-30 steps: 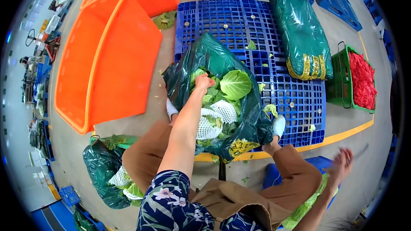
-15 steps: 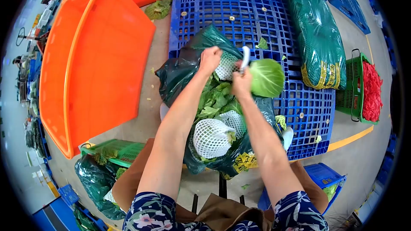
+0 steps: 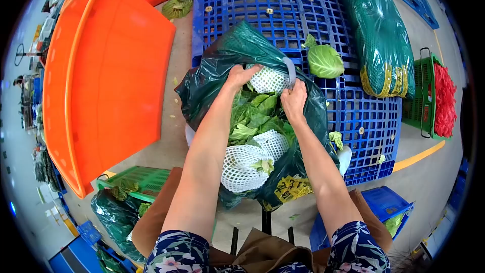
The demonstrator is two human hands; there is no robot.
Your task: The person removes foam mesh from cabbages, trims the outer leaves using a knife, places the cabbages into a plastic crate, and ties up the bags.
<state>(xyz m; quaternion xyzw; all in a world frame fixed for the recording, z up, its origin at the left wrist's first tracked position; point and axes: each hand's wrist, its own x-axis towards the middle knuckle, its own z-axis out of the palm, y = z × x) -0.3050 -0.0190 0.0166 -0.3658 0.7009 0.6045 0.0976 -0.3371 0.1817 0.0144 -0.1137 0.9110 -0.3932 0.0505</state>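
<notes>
A dark green plastic bag (image 3: 204, 78) lies spread on its side, its mouth wide around several cabbages and loose green leaves (image 3: 252, 114). At the upper end sits a cabbage in white foam netting (image 3: 269, 80). My left hand (image 3: 242, 76) grips this cabbage's left side, fingertips partly hidden. My right hand (image 3: 294, 100) is closed at its right side around a knife (image 3: 290, 71) with a pale curved blade pointing up; the handle is hidden in the fist. Nearer me are more netted cabbages (image 3: 245, 169). A large loose cabbage leaf (image 3: 326, 61) lies on the pallet to the right.
The blue pallet (image 3: 232, 0) lies under the work. An orange bin (image 3: 111, 81) stands left, and a filled green bag (image 3: 379, 45) lies right. Beyond it is a green crate (image 3: 418, 101) with red material. Crates (image 3: 146, 179) flank my legs.
The large leaf has left my right hand and now lies on the pallet. My right hand has come in against the netted cabbage. The bag's right side is spread wider.
</notes>
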